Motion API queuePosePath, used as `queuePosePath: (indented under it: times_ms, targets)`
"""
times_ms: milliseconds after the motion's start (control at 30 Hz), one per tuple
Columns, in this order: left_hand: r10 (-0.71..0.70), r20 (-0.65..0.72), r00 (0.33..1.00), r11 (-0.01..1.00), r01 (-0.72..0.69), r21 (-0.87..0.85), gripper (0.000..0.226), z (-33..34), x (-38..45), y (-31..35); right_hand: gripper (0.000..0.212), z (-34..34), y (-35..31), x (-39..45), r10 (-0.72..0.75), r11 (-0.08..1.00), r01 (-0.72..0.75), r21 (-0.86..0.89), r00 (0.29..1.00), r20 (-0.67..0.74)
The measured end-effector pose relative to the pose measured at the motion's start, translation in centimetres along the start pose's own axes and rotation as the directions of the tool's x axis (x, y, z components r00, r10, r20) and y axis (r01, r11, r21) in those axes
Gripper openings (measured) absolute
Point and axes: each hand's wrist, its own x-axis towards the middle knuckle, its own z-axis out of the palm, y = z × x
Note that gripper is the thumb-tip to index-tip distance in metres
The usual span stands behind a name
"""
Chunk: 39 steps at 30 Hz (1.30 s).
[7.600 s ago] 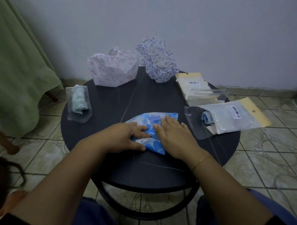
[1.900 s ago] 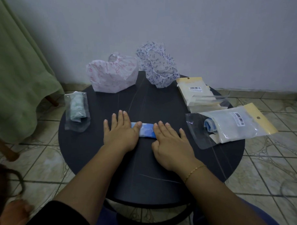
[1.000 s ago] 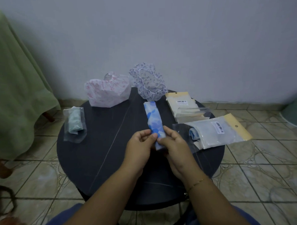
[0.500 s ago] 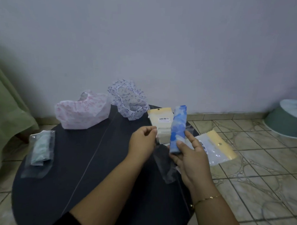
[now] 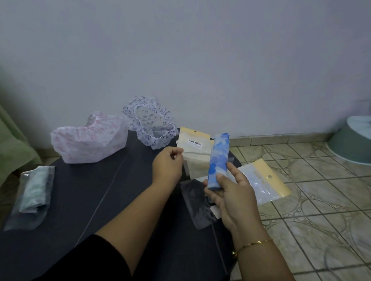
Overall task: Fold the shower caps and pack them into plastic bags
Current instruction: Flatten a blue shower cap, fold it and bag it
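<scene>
Along the far edge of the round black table [image 5: 98, 192], a pink shower cap [image 5: 87, 144] and a purple-patterned shower cap [image 5: 149, 122] are seen unfolded, side by side. At the left edge a bagged green cap [image 5: 34, 189] is laid. By the right edge, printed plastic bags [image 5: 195, 153] are stacked. Above them a folded blue shower cap [image 5: 218, 160] is gripped upright by the right hand [image 5: 231, 194]. One bag's corner is pinched by the left hand [image 5: 168, 164].
</scene>
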Motion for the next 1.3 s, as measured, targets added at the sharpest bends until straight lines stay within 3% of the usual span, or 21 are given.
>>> queuePosePath:
  times_ms: [133, 267, 633, 700, 800, 933, 1033, 1167, 1300]
  targets:
    - [0.022, -0.066, 0.998, 0.998, -0.026, -0.058, 0.004, -2.1, -1.0, -0.1, 0.046, 0.0, -0.2, -0.4, 0.0, 1.0, 0.0, 0.008, 1.0, 0.01]
    - [0.045, -0.106, 0.993, 0.995, -0.054, -0.083, 0.01, -4.8, -2.8, -0.4, 0.045, 0.2, -0.4, -1.3, 0.004, 1.0, -0.005, 0.015, 0.999, 0.037]
    - [0.089, -0.165, 0.982, 0.991, -0.104, -0.09, 0.008, -12.6, -10.3, -3.6, 0.042, 1.3, 0.8, -5.2, 0.041, 0.981, -0.011, -0.194, 0.988, 0.151]
    - [0.112, -0.157, 0.981, 0.993, -0.118, -0.026, 0.01, -13.7, -11.7, -4.4, 0.042, 1.7, 1.2, -5.9, 0.057, 0.975, -0.016, -0.223, 0.983, 0.177]
    - [0.209, -0.03, 0.977, 0.952, -0.197, 0.233, 0.014, -15.2, -13.6, -5.7, 0.044, 2.2, 2.0, -6.9, 0.101, 0.958, -0.038, -0.284, 0.971, 0.214]
    - [0.258, 0.21, 0.943, 0.808, -0.329, 0.489, 0.01, -16.4, -15.2, -6.8, 0.045, 2.2, 3.2, -7.9, 0.186, 0.898, -0.061, -0.437, 0.95, 0.25]
    - [0.217, 0.326, 0.92, 0.755, -0.37, 0.542, 0.022, -16.7, -15.9, -6.9, 0.042, 2.2, 3.5, -8.6, 0.219, 0.863, -0.049, -0.503, 0.934, 0.284]
    - [0.196, 0.355, 0.914, 0.729, -0.378, 0.571, 0.039, -16.5, -16.2, -6.4, 0.03, 2.1, 3.0, -9.1, 0.273, 0.856, -0.078, -0.511, 0.908, 0.319]
    - [0.283, 0.383, 0.879, 0.608, -0.473, 0.638, 0.027, -15.5, -15.5, -7.3, 0.023, 1.6, 1.9, -9.3, 0.348, 0.846, -0.127, -0.518, 0.867, 0.357]
